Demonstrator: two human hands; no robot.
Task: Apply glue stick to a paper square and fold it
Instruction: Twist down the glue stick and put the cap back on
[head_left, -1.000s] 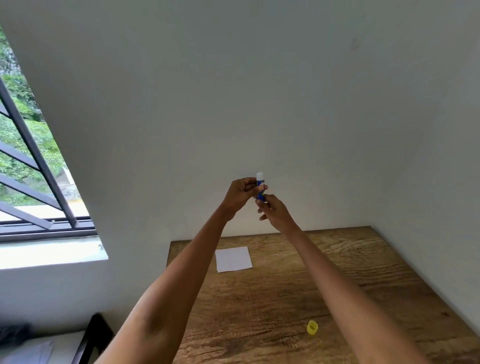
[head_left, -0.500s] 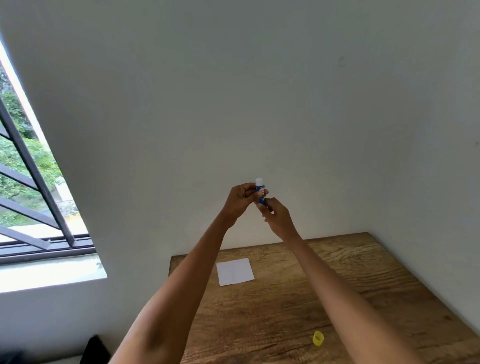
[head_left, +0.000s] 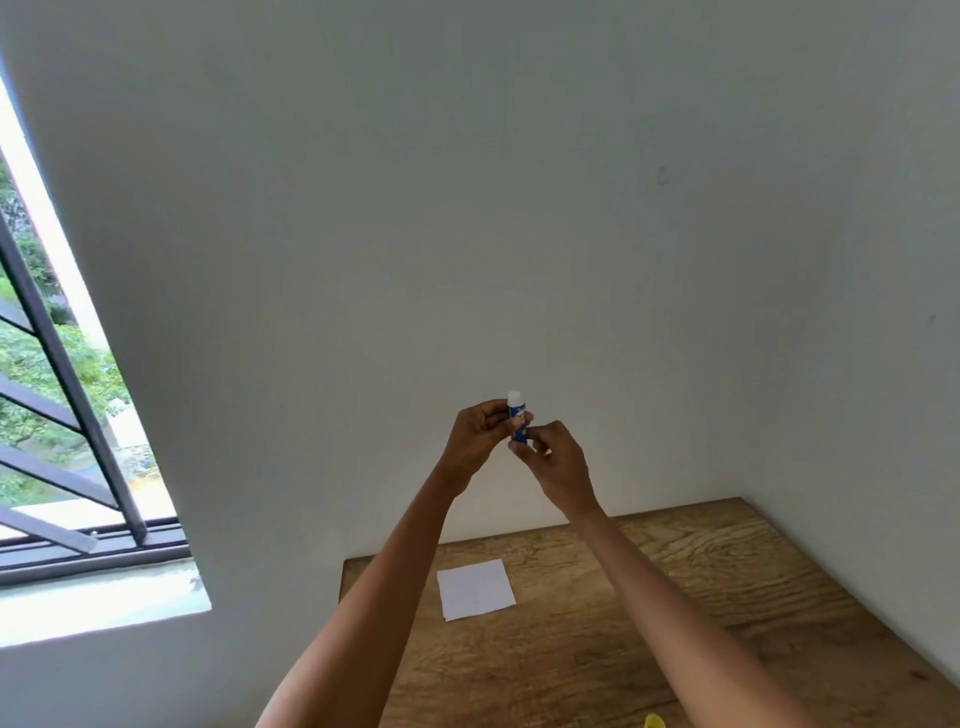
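I hold a small blue glue stick (head_left: 517, 415) upright in the air, its white glue tip bare at the top. My left hand (head_left: 477, 434) grips the upper barrel. My right hand (head_left: 553, 457) pinches the stick's lower end from below. A white paper square (head_left: 475, 588) lies flat on the wooden table (head_left: 649, 613), near its far left corner, well below my hands. The yellow cap (head_left: 653, 722) sits on the table at the bottom edge of the view, partly cut off.
White walls meet at the table's back and right side. A barred window (head_left: 67, 415) with a pale sill is on the left.
The view has tilted upward, so the table and the cap sit lower in the frame. Both hands stay on the glue stick, with the right fingers shifting slightly at its base.
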